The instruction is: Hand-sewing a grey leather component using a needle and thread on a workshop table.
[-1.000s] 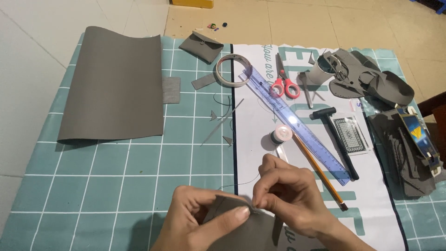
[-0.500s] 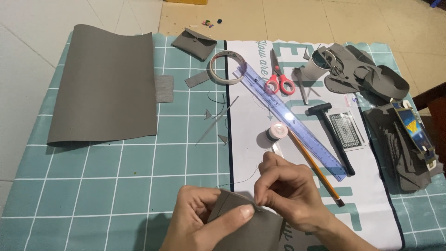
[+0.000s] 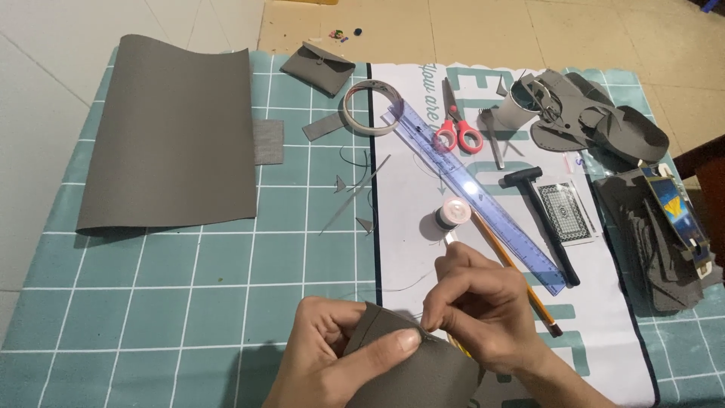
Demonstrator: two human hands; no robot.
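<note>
Leather piece (image 3: 411, 370) pinched between left fingers (image 3: 389, 349), right fingers (image 3: 442, 317) seemingly touching.

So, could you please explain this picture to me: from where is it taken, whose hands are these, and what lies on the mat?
A camera worn on a person's head looks down at their own two bare hands. The left hand pinches a grey leather piece by its top edge; the right hand meets that edge, fingertips closed on something too small to identify. On the green cutting mat lie a grey leather sheet, tape roll, red scissors, blue ruler, thread spool, pencil and hammer.
</note>
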